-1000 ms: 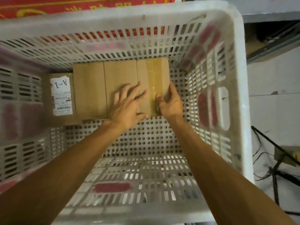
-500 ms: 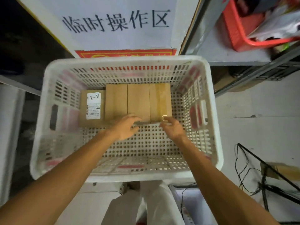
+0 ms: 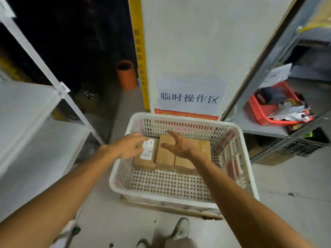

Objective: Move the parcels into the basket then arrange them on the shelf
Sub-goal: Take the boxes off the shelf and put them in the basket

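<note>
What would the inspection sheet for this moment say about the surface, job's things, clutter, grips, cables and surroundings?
Surface: grey floor; the white basket stands on it.
Job's things: cardboard parcels in a row in the basket's far half; the leftmost, the labelled parcel, has a white label on top.
Clutter: red basket of mixed items on the grey shelf at right.
Grips: left hand and right hand both open, fingers spread over the parcels; contact cannot be told.
Cables: nothing seen.
Surroundings: white shelf at left, orange cylinder, paper sign on the pillar behind the white basket.
</note>
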A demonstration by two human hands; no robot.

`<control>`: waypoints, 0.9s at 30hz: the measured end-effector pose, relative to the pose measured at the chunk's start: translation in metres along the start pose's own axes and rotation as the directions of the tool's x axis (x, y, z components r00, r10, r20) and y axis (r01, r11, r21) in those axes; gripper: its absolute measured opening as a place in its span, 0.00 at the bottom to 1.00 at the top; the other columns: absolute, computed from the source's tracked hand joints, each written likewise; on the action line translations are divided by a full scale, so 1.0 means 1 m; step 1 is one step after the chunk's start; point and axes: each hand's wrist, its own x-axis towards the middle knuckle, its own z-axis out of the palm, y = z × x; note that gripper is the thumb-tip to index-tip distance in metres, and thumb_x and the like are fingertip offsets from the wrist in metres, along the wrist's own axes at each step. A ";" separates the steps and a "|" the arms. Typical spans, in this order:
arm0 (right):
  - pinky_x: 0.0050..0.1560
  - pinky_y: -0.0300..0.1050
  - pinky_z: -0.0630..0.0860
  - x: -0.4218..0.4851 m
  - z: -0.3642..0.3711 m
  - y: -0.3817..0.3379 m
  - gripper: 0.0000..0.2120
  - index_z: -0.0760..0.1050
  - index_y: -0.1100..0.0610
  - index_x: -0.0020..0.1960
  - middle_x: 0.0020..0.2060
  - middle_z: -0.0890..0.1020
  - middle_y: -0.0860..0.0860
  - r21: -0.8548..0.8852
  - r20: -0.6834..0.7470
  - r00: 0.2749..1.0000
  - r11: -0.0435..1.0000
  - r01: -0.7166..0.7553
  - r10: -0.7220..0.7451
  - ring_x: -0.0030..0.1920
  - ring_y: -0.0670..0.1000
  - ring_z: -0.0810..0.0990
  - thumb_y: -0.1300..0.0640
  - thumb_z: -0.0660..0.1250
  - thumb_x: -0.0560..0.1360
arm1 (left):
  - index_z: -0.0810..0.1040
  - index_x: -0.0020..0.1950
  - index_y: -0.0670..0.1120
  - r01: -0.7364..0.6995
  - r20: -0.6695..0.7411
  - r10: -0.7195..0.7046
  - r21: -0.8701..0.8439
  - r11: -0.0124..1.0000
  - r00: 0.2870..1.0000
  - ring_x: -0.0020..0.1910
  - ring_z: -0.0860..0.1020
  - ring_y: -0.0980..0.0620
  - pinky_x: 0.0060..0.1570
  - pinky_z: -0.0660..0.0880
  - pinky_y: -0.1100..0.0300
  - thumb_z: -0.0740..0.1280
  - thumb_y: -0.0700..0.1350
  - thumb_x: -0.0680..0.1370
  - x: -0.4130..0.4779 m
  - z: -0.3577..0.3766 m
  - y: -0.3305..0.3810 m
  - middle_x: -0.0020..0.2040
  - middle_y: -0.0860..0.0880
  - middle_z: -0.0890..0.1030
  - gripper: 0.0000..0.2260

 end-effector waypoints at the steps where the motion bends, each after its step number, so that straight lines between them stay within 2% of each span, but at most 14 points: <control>1: 0.73 0.57 0.61 0.000 -0.005 -0.020 0.32 0.58 0.51 0.78 0.75 0.63 0.54 -0.011 -0.012 0.999 0.999 0.035 -0.035 0.74 0.59 0.62 0.46 0.65 0.78 | 0.65 0.74 0.50 0.007 -0.037 -0.008 -0.008 1.000 0.999 0.71 0.65 0.49 0.69 0.63 0.57 0.64 0.46 0.79 -0.013 -0.017 -0.005 0.73 0.48 0.65 0.23; 3: 0.67 0.54 0.70 0.001 -0.014 -0.065 0.31 0.61 0.53 0.76 0.69 0.71 0.56 0.010 -0.036 0.994 0.994 0.108 -0.107 0.68 0.58 0.72 0.47 0.67 0.77 | 0.64 0.74 0.50 0.030 -0.140 -0.037 -0.053 0.998 0.989 0.69 0.68 0.49 0.63 0.66 0.60 0.63 0.46 0.80 -0.047 -0.053 -0.018 0.73 0.48 0.66 0.23; 5: 0.68 0.50 0.69 0.006 -0.022 -0.112 0.31 0.64 0.52 0.75 0.68 0.73 0.52 0.045 -0.052 0.982 0.982 0.186 -0.184 0.68 0.54 0.72 0.44 0.68 0.76 | 0.65 0.74 0.52 0.077 -0.231 -0.111 -0.152 0.985 0.967 0.65 0.73 0.50 0.57 0.70 0.61 0.63 0.48 0.80 -0.083 -0.087 -0.034 0.71 0.50 0.68 0.22; 7: 0.70 0.45 0.63 0.009 -0.030 -0.163 0.30 0.66 0.51 0.74 0.67 0.70 0.45 0.055 -0.045 0.953 0.952 0.301 -0.299 0.70 0.46 0.67 0.43 0.67 0.77 | 0.66 0.73 0.54 0.121 -0.300 -0.189 -0.230 0.966 0.935 0.62 0.75 0.50 0.58 0.73 0.58 0.64 0.48 0.80 -0.121 -0.118 -0.051 0.70 0.50 0.71 0.21; 8: 0.68 0.42 0.63 0.010 -0.033 -0.189 0.29 0.66 0.52 0.74 0.67 0.70 0.44 0.062 -0.028 0.933 0.931 0.361 -0.359 0.69 0.45 0.66 0.43 0.66 0.77 | 0.67 0.72 0.55 0.144 -0.336 -0.230 -0.263 0.954 0.913 0.61 0.76 0.50 0.59 0.74 0.56 0.64 0.48 0.80 -0.141 -0.133 -0.058 0.69 0.50 0.72 0.21; 10: 0.63 0.38 0.63 0.010 -0.036 -0.238 0.28 0.66 0.53 0.74 0.69 0.70 0.48 0.056 0.022 0.896 0.895 0.442 -0.444 0.70 0.47 0.68 0.44 0.65 0.78 | 0.67 0.72 0.55 0.185 -0.423 -0.320 -0.330 0.926 0.848 0.62 0.75 0.50 0.63 0.73 0.53 0.64 0.47 0.79 -0.181 -0.158 -0.070 0.68 0.50 0.72 0.21; 12: 0.65 0.42 0.65 0.012 -0.035 -0.284 0.29 0.63 0.52 0.76 0.73 0.68 0.52 0.030 0.080 0.850 0.853 0.520 -0.521 0.72 0.53 0.67 0.43 0.64 0.78 | 0.66 0.73 0.55 0.239 -0.493 -0.409 -0.371 0.897 0.768 0.63 0.74 0.49 0.65 0.71 0.53 0.66 0.47 0.79 -0.221 -0.180 -0.082 0.68 0.51 0.72 0.23; 14: 0.67 0.45 0.65 0.011 -0.030 -0.325 0.31 0.60 0.50 0.77 0.74 0.66 0.53 0.046 0.128 0.791 0.800 0.598 -0.599 0.72 0.54 0.67 0.43 0.65 0.78 | 0.67 0.72 0.56 0.290 -0.528 -0.483 -0.409 0.865 0.698 0.60 0.75 0.50 0.62 0.72 0.56 0.67 0.46 0.78 -0.261 -0.197 -0.092 0.66 0.50 0.73 0.23; 18: 0.62 0.41 0.65 0.001 -0.015 -0.392 0.32 0.58 0.49 0.77 0.74 0.67 0.51 0.107 0.230 0.621 0.653 0.749 -0.750 0.71 0.53 0.69 0.45 0.67 0.77 | 0.71 0.67 0.55 0.407 -0.613 -0.581 -0.416 0.813 0.535 0.48 0.78 0.52 0.54 0.70 0.63 0.71 0.48 0.75 -0.335 -0.218 -0.095 0.63 0.48 0.77 0.22; 20: 0.65 0.44 0.66 -0.004 -0.005 -0.420 0.34 0.58 0.48 0.77 0.74 0.67 0.52 0.132 0.276 0.529 0.577 0.806 -0.802 0.72 0.53 0.68 0.43 0.67 0.76 | 0.73 0.65 0.57 0.471 -0.644 -0.611 -0.405 0.783 0.461 0.49 0.80 0.51 0.54 0.73 0.60 0.72 0.55 0.71 -0.370 -0.221 -0.089 0.60 0.49 0.78 0.23; 21: 0.68 0.46 0.67 -0.008 0.000 -0.433 0.34 0.58 0.47 0.77 0.74 0.67 0.52 0.139 0.283 0.487 0.538 0.831 -0.826 0.71 0.54 0.68 0.43 0.67 0.76 | 0.73 0.64 0.58 0.489 -0.653 -0.632 -0.425 0.762 0.417 0.49 0.81 0.50 0.55 0.75 0.58 0.72 0.55 0.71 -0.388 -0.221 -0.086 0.60 0.50 0.78 0.22; 23: 0.68 0.50 0.69 -0.018 0.012 -0.458 0.33 0.60 0.47 0.77 0.73 0.68 0.53 0.183 0.292 0.420 0.481 0.857 -0.859 0.70 0.55 0.70 0.43 0.68 0.75 | 0.71 0.66 0.56 0.527 -0.646 -0.693 -0.486 0.697 0.321 0.49 0.81 0.51 0.56 0.75 0.57 0.72 0.47 0.74 -0.422 -0.218 -0.081 0.59 0.50 0.77 0.22; 24: 0.68 0.48 0.69 -0.025 0.019 -0.470 0.33 0.61 0.47 0.76 0.73 0.69 0.52 0.204 0.300 0.382 0.450 0.869 -0.874 0.70 0.54 0.71 0.43 0.68 0.75 | 0.70 0.68 0.55 0.559 -0.641 -0.716 -0.499 0.663 0.276 0.50 0.81 0.50 0.56 0.75 0.57 0.71 0.46 0.75 -0.438 -0.214 -0.077 0.59 0.50 0.77 0.22; 27: 0.67 0.45 0.67 -0.057 0.041 -0.502 0.33 0.61 0.48 0.77 0.74 0.67 0.50 0.206 0.338 0.259 0.340 0.918 -0.905 0.72 0.52 0.69 0.41 0.67 0.76 | 0.69 0.70 0.53 0.648 -0.623 -0.766 -0.520 0.556 0.157 0.55 0.77 0.50 0.60 0.72 0.55 0.69 0.45 0.76 -0.483 -0.202 -0.065 0.59 0.50 0.75 0.23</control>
